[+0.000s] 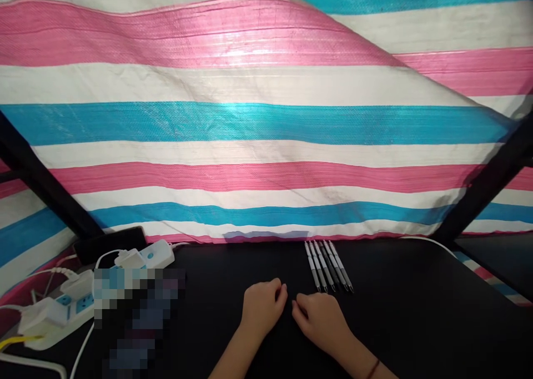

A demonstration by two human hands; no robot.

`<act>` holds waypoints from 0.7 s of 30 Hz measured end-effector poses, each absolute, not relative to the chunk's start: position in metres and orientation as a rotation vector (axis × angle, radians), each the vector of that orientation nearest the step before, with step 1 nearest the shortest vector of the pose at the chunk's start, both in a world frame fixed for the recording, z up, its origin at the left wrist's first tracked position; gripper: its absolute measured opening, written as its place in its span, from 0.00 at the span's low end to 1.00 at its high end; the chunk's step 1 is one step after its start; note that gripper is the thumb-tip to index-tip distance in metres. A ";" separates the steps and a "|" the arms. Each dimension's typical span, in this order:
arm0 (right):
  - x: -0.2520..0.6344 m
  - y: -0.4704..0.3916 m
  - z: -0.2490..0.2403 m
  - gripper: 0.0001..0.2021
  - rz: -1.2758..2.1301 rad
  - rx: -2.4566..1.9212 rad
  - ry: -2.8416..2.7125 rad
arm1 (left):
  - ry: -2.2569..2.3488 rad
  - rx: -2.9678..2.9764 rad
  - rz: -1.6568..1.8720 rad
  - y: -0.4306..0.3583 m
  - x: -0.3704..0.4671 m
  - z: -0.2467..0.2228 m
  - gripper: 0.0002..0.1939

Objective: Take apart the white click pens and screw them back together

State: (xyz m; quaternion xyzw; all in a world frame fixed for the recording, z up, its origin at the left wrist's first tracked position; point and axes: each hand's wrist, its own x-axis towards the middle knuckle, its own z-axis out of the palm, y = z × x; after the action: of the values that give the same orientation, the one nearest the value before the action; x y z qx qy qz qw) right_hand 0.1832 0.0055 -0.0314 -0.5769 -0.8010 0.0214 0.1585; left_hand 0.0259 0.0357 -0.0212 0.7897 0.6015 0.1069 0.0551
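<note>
Several slim pens (328, 265) lie side by side in a slanted row on the black table (233, 262), with white and grey barrels and one darker than the others. Just in front of their near ends rests my right hand (320, 317), its fingers curled into a loose fist. To its left, a small gap away, my left hand (263, 307) is also closed, thumb side toward the right hand. Nothing shows in either fist. A thin dark band (373, 368) circles my right wrist.
On the left lies a long white power strip (89, 301) with plugs, white cables and a yellow cable. A black box-like object (110, 244) sits behind it, and a pixelated patch covers something beside it. Striped sheeting (250, 124) hangs behind the table between dark slanted posts (483, 185).
</note>
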 end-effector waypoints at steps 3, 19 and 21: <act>0.183 0.005 -0.033 0.15 0.067 -1.636 -2.295 | 1.830 2.399 0.339 0.035 0.025 -0.022 0.17; 0.181 0.007 -0.027 0.15 0.095 -1.672 -2.294 | 1.811 2.327 0.249 0.033 0.025 -0.014 0.17; 0.181 0.007 -0.028 0.15 0.092 -1.671 -2.288 | 1.792 2.343 0.260 0.033 0.024 -0.015 0.17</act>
State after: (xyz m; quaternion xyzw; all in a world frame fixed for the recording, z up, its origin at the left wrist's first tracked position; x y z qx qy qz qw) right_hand 0.1806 0.0069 -0.0280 -0.5825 -0.7977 0.0322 0.1530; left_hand 0.0239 0.0326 -0.0148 0.7879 0.6029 0.0875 0.0901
